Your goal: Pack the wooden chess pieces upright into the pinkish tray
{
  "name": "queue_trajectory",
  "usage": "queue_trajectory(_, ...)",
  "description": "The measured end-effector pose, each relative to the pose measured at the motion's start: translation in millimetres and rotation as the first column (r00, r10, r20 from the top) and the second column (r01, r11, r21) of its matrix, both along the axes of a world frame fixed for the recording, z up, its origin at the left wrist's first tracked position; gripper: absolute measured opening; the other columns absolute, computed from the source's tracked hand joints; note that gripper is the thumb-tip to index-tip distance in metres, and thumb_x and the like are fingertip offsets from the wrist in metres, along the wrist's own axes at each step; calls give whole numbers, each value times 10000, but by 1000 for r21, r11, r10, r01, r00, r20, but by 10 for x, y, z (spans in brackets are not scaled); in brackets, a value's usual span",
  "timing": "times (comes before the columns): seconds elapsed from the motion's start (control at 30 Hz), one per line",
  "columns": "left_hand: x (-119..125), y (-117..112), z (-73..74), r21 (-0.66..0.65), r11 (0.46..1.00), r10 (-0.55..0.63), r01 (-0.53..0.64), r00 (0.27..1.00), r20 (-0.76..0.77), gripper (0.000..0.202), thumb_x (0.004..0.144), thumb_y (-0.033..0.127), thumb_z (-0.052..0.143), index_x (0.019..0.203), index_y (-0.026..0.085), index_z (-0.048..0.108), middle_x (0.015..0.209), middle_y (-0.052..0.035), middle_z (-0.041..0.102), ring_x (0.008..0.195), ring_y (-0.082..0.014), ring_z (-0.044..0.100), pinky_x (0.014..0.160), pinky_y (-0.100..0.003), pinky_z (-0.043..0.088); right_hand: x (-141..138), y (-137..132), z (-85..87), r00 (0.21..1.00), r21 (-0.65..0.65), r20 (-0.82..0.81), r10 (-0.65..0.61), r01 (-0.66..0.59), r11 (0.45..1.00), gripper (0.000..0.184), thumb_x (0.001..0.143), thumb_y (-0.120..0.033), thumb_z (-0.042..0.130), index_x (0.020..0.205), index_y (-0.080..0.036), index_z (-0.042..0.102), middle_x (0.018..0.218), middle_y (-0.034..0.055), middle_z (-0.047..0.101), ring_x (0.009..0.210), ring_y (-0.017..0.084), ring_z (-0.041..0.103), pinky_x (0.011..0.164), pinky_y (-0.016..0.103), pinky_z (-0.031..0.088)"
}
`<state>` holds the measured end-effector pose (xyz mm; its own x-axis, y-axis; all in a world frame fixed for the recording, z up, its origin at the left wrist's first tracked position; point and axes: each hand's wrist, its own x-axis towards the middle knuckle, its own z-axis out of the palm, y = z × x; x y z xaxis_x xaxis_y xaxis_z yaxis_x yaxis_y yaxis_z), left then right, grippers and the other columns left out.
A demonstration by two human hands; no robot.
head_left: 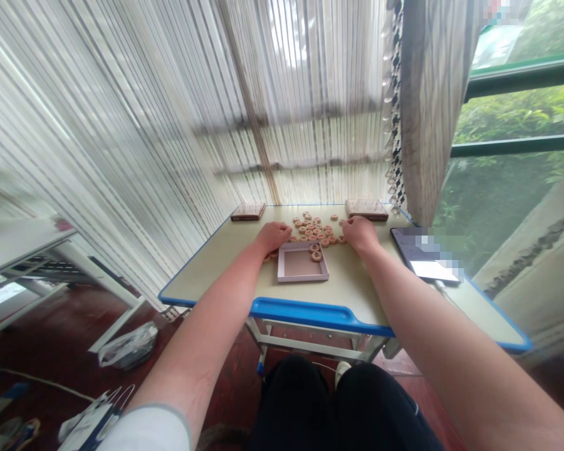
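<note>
Several round wooden Chinese chess pieces (318, 230) lie in a loose heap on the desk. In front of them sits a shallow open box (303, 275), with a couple of pieces (316, 256) in its right back corner. My left hand (275, 236) rests at the heap's left edge, by the box's back left corner, fingers curled and closed; whatever they hold is hidden. A few pieces show beneath that wrist. On the heap's right side, my right hand (360, 233) is closed, with a piece (343, 222) at its fingertips.
Flat brown boxes stand at the desk's back left (248, 211) and back right (367, 210). A dark tablet or phone (416, 247) lies on the right, a cable at its near edge. Striped curtains (310, 144) hang behind the blue-edged desk (216, 266). A plastic bag (129, 346) is on the floor.
</note>
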<state>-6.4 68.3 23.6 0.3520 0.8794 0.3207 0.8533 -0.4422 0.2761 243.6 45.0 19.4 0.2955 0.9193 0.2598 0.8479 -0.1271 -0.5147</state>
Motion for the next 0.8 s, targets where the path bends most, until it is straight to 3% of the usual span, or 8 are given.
queue_trajectory(0.17, 2, 57, -33, 0, 999, 47, -48, 997, 65, 372, 831, 374, 429, 1013, 165, 678, 1072, -86, 663, 1040, -197, 569, 908, -283, 408, 33, 93, -105, 998, 185, 60, 35, -46, 982, 382, 833, -277, 409, 1118, -109, 599, 1143, 158, 593, 1086, 237, 508, 905, 323, 373)
queue_trajectory(0.27, -7, 101, -45, 19, 997, 68, -70, 994, 86, 389, 827, 398, 442, 1055, 166, 655, 1204, -102, 588, 1199, -223, 453, 999, -317, 339, 8, 135, -142, 985, 120, 86, 152, -162, 979, 406, 876, -309, 347, 1131, -110, 593, 1192, 158, 569, 1106, 232, 492, 918, 337, 359)
queue_trajectory(0.37, -18, 120, -48, -91, 996, 11, -3, 996, 85, 444, 866, 449, 351, 1043, 175, 652, 1126, -110, 627, 1128, -224, 511, 948, -322, 380, -17, 153, -148, 967, 30, 53, 250, -252, 967, 409, 883, -367, 337, 977, -138, 662, 1055, 138, 642, 964, 221, 570, 825, 317, 412)
queue_trajectory(0.5, -24, 115, -60, -106, 994, 9, 1, 996, 94, 502, 874, 498, 296, 953, 167, 666, 932, -101, 681, 905, -198, 606, 822, -289, 435, -39, 157, -148, 977, 93, 16, 213, -213, 973, 368, 832, -275, 421, 1128, -148, 597, 1124, 106, 621, 1006, 195, 557, 852, 279, 404)
queue_trajectory(0.57, -24, 124, -73, -43, 999, 31, -26, 994, 108, 497, 880, 481, 291, 928, 155, 664, 953, -106, 675, 931, -196, 597, 842, -290, 428, -49, 160, -154, 978, 119, 18, 210, -211, 970, 426, 817, -234, 429, 1218, -133, 534, 1223, 108, 567, 1090, 187, 518, 907, 272, 379)
queue_trajectory(0.63, -24, 145, -83, -29, 999, 37, -33, 991, 129, 497, 889, 463, 277, 974, 145, 649, 1050, -113, 654, 1011, -194, 574, 893, -293, 408, -57, 165, -163, 971, 92, 22, 238, -239, 967, 407, 828, -256, 422, 1187, -128, 564, 1213, 115, 577, 1105, 193, 517, 921, 277, 374)
queue_trajectory(0.7, -26, 168, -80, -83, 996, 33, -21, 989, 145, 535, 897, 469, 235, 1026, 142, 638, 1125, -109, 630, 1080, -188, 548, 937, -295, 385, -61, 174, -174, 963, 53, 17, 268, -269, 962, 380, 839, -294, 416, 1130, -144, 609, 1140, 108, 624, 1059, 198, 552, 894, 278, 393)
queue_trajectory(0.8, -27, 183, -53, -179, 984, 31, 4, 981, 192, 630, 903, 485, 147, 971, 151, 676, 1080, -92, 659, 1059, -186, 569, 935, -302, 392, -53, 191, -190, 958, 46, 4, 288, -288, 957, 361, 823, -268, 427, 1103, -167, 631, 1093, 80, 653, 1012, 188, 578, 863, 263, 410)
